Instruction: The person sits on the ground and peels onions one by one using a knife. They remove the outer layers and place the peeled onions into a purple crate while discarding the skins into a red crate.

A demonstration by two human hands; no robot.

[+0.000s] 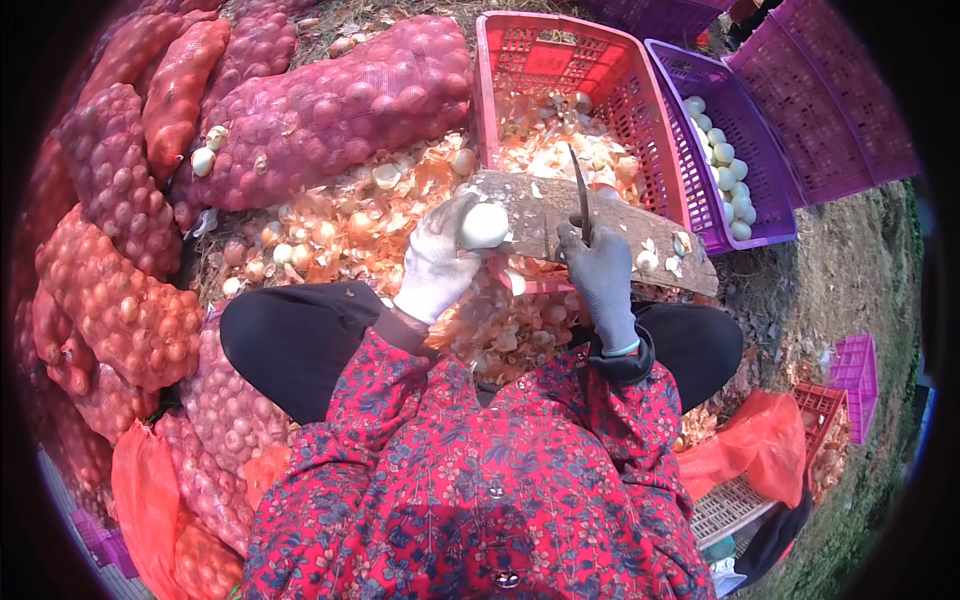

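Note:
My left hand point(442, 259), in a whitish work glove, holds a peeled white onion point(484, 225) over the left part of a worn wooden board point(525, 196). In a grey glove, my right hand point(598, 262) grips a knife point(580, 180) by its handle, with the dark blade pointing up and away from me. The board lies across the near end of a red plastic crate point(675, 150). Bits of onion skin and trimmed ends sit on the board's right part. Inside the crate is a heap of papery onion skins point(555, 154).
Right of the red crate, a purple crate point(780, 232) holds several peeled onions point(724, 154). Mesh sacks of onions point(337, 105) crowd the left. Loose onions and skins point(337, 225) cover the ground before my left knee. A red mesh bag point(757, 442) lies behind on the right.

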